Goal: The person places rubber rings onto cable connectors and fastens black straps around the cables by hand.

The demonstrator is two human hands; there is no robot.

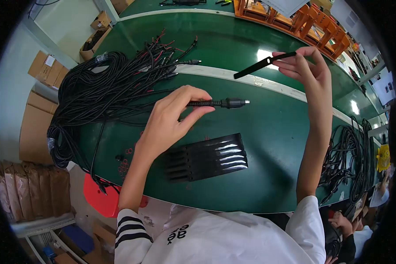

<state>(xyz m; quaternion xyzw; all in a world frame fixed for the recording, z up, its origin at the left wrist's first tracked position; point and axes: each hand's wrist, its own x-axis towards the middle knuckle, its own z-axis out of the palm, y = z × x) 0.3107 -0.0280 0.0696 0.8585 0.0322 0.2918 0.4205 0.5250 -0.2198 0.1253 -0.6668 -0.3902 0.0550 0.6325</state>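
My left hand (171, 114) pinches a black cable (235, 103) just behind its plug, whose metal tip points right over the green table. Raised at the upper right, my right hand (312, 68) holds one end of a black strap (253, 68) between thumb and fingers. The strap has a slot near its middle and its wide end hangs toward the left, apart from the cable. Below my left hand, a row of several similar black straps (220, 154) lies side by side on the table.
A large heap of black cables (88, 94) covers the table's left side; more cables (354, 158) lie at the right. Small red rings (124, 167) are scattered near the front left. Orange racks (312, 22) stand at the back. A red stool (102, 198) sits below the edge.
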